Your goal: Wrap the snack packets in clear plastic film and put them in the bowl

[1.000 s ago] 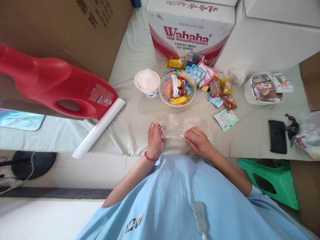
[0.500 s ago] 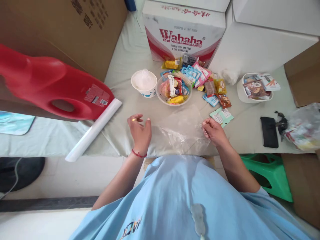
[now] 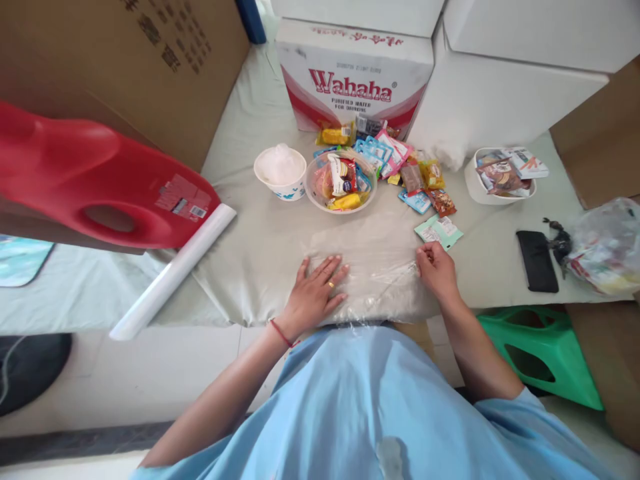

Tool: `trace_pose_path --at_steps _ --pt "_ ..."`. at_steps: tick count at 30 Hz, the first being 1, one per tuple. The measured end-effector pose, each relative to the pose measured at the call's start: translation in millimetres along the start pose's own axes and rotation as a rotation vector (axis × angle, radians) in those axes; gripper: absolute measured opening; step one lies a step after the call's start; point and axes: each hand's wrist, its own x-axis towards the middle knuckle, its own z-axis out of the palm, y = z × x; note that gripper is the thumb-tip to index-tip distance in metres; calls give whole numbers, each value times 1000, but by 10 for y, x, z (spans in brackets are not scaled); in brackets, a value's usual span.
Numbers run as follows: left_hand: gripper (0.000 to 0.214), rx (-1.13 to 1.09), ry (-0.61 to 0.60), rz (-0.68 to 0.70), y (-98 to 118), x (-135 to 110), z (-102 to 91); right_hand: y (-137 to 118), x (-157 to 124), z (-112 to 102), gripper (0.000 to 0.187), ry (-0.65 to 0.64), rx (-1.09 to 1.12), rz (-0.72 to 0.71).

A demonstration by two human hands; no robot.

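A sheet of clear plastic film (image 3: pixel 380 270) lies over the cloth-covered table in front of me, its near part reaching the front edge. My left hand (image 3: pixel 320 288) presses flat on the film's left part, fingers spread. At the opposite side, my right hand (image 3: pixel 436 267) pinches the film's edge between thumb and fingers. Just beyond that hand is a pale green packet (image 3: pixel 439 231). Behind the film stands a clear round bowl (image 3: pixel 369 197) of wrapped snacks, with a paper cup (image 3: pixel 290 192) holding crumpled white plastic to its left.
A white roll (image 3: pixel 173 273) leans by a red jug (image 3: pixel 115 180) on the left. Loose snack packets (image 3: pixel 395 157) lie before a Wahaha carton (image 3: pixel 355 73). On the right are a white tub (image 3: pixel 475 183), a black phone (image 3: pixel 537 261) and a plastic bag (image 3: pixel 607 243).
My left hand has moved right and come down flat onto the film, which now lies flatter. My right hand keeps its pinch on the film's edge. The view has shifted slightly.
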Motion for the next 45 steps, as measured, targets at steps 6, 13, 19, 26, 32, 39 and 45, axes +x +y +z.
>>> trace_pose_path --at_steps 6,13,19,26,32,39,45 --pt "78 2 -72 10 -185 21 -264 145 -57 -121 24 55 -386 -131" --pt "39 -140 303 -37 -6 177 -260 -221 182 -441 35 103 -480 -353" --pt "49 24 144 -85 17 300 -19 -687 1228 -304 26 48 -636 -382" --pt "49 133 132 -56 -18 218 38 -1147 2553 271 42 56 -816 -424" --pt "48 170 129 -48 -4 231 5 -1311 2750 408 40 -162 -852 -336" --pt "47 183 120 -57 34 236 -29 -1178 1890 -323 51 68 -618 -351" --pt "47 168 112 -56 34 243 -27 -1050 798 -525 56 -769 -265 -340"
